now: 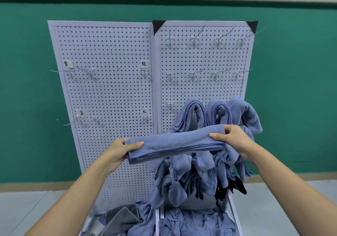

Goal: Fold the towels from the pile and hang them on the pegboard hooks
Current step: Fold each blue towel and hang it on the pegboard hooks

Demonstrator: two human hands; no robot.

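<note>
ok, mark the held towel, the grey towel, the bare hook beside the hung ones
folded blue towel (175,142), head view, middle of its top face
grey towel (122,218), head view, its centre
bare hook (170,105), head view, its base

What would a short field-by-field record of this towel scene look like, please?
held item: folded blue towel, held across in front of the pegboard
left hand: grips the towel's left end
right hand: grips its right end
already hung: blue towels on the right panel's lower hooks
free hooks: upper rows, right panel
pile: loose blue cloth below, with one grey towel
</note>
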